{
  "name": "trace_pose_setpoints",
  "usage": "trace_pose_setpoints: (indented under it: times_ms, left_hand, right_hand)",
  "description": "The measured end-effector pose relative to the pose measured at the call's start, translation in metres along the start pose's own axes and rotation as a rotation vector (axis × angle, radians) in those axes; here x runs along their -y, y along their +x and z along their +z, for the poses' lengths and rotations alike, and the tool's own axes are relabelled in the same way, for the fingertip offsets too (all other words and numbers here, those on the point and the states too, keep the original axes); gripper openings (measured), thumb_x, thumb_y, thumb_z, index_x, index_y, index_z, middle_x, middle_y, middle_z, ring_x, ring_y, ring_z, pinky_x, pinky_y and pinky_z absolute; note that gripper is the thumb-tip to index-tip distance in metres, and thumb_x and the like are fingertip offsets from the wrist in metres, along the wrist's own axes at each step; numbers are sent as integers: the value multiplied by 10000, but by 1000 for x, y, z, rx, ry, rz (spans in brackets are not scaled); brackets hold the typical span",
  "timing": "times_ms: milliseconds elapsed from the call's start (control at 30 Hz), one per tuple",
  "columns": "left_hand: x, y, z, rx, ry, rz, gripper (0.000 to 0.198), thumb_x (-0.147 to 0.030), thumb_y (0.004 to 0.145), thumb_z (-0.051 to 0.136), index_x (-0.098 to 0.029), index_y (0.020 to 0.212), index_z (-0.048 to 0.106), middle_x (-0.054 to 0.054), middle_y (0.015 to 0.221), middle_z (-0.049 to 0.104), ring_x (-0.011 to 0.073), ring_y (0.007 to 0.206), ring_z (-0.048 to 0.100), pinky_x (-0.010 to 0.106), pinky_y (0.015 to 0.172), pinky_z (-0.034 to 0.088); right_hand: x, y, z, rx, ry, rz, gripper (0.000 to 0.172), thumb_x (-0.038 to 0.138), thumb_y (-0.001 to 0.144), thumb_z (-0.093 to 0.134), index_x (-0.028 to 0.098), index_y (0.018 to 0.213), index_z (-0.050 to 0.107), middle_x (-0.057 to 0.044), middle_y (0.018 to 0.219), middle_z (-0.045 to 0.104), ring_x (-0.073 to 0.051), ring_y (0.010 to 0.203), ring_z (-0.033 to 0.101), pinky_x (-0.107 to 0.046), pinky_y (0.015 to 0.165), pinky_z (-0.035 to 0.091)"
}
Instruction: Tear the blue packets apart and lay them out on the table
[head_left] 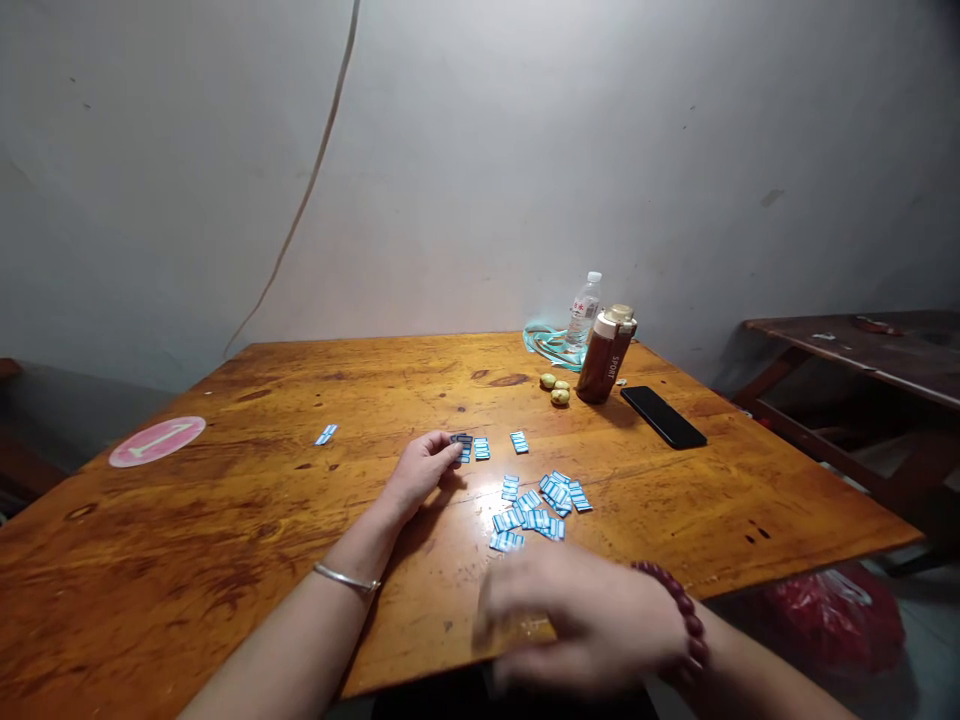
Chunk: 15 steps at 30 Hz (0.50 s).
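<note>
Small blue-and-white cards lie on the wooden table (255, 520). My left hand (421, 474) pinches a card (463, 442) at its fingertips, just left of another card (481, 449). One card (519, 442) sits apart to the right, and a single one (326, 435) lies far to the left. A loose, overlapping pile of cards (536, 518) is spread beyond my right hand (574, 615), which is smeared by motion near the table's front edge. Whether its fingers hold anything cannot be made out.
At the back right stand a brown sport bottle (602, 360) and a clear water bottle (583, 310) beside a teal strap (551, 345). Several small yellowish round items (559, 397) and a black phone (663, 416) lie nearby. A round pink sticker (157, 441) is at left.
</note>
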<state>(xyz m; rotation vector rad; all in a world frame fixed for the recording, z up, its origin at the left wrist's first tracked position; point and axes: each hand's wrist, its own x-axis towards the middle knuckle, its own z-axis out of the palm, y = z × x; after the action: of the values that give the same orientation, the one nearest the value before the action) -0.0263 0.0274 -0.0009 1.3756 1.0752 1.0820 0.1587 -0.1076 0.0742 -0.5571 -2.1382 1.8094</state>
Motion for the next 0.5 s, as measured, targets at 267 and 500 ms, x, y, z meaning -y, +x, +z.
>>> trace_pose_setpoints:
  times_ms: [267, 500]
  left_hand:
    - [-4, -2, 2, 9, 17, -5, 199, -331, 651, 584, -140, 642, 531, -44, 511, 491, 45, 415, 397, 162, 387, 300]
    - [-1, 1, 0, 2, 2, -26, 201, -329, 639, 596, -138, 642, 535, -46, 497, 488, 39, 405, 387, 158, 382, 290]
  right_hand:
    - [-56, 45, -64, -55, -1062, 214, 216, 205, 686, 506, 204, 873, 614, -44, 843, 542, -139, 667, 507, -223, 549, 339]
    - [-61, 39, -98, 53, -778, 318, 110, 141, 662, 521, 147, 749, 587, 17, 668, 569, -78, 567, 473, -161, 488, 320]
